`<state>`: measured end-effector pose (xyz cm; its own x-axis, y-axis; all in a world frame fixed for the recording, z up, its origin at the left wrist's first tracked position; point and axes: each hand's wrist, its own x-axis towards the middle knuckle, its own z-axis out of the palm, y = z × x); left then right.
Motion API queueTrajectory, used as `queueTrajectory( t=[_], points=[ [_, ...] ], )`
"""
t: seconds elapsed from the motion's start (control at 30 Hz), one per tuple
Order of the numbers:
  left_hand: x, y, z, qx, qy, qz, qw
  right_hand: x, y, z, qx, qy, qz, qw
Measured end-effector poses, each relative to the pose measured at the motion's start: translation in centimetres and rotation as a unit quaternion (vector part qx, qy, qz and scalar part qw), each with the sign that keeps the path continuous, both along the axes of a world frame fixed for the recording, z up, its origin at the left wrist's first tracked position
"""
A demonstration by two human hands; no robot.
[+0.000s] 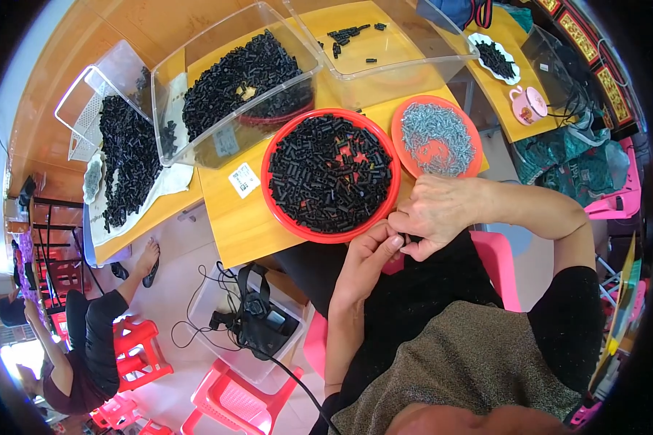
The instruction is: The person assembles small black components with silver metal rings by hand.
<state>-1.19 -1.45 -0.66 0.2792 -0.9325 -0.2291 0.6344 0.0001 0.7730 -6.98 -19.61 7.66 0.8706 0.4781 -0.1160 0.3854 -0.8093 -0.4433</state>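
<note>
My left hand [370,259] and my right hand [437,212] meet just off the near edge of the table, fingers closed in a pinch. A small black plastic part [412,238] shows between them; most of it is hidden by the fingers. Right beyond the hands stands a red basin [396,170] full of short black plastic parts [319,181]. Its red bottom shows through a gap in the pile. Next to it on the right, a red plate [474,138] carries a heap of small silvery metal pieces, perhaps screws [434,130].
Clear plastic bins [168,94] stand behind the basin, one heaped with black parts. More black parts lie on a white cloth [170,190] at left. A pink mug [530,106] and scalloped dish [510,56] sit at right. A person sits at left near red stools [139,351].
</note>
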Motion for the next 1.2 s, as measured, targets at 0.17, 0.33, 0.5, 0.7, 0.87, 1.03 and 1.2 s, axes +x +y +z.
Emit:
queueTrajectory(
  t=[0.17,0.33,0.5,0.7,0.87,1.03,1.2],
  points=[
    [0.0,0.0,-0.3,-0.045,-0.044,0.032,0.997,-0.8,-0.3,-1.1,0.024,-0.096,-0.03,0.995],
    [-0.6,-0.4,0.0,-0.039,-0.073,0.045,0.996,-1.3,-0.3,-2.2,0.057,-0.144,-0.054,0.986],
    [-1.0,-0.6,-0.3,-0.039,-0.118,0.07,0.99,-1.7,-0.4,-3.7,0.064,-0.172,-0.062,0.981],
    [-0.4,-0.7,0.6,-0.008,-0.16,0.11,0.981,1.3,-4.6,-0.2,0.052,-0.268,-0.244,0.93],
    [-0.1,-0.6,0.3,0.018,-0.121,0.173,0.977,6.8,-8.8,2.9,-0.116,-0.5,-0.366,0.776],
    [0.4,-0.3,0.4,0.025,-0.101,0.198,0.975,7.1,-5.1,-3.4,0.014,-0.311,-0.265,0.913],
    [0.5,-0.4,0.2,0.027,-0.089,0.218,0.971,9.0,-5.0,-8.6,-0.067,-0.186,-0.287,0.937]
  ],
)
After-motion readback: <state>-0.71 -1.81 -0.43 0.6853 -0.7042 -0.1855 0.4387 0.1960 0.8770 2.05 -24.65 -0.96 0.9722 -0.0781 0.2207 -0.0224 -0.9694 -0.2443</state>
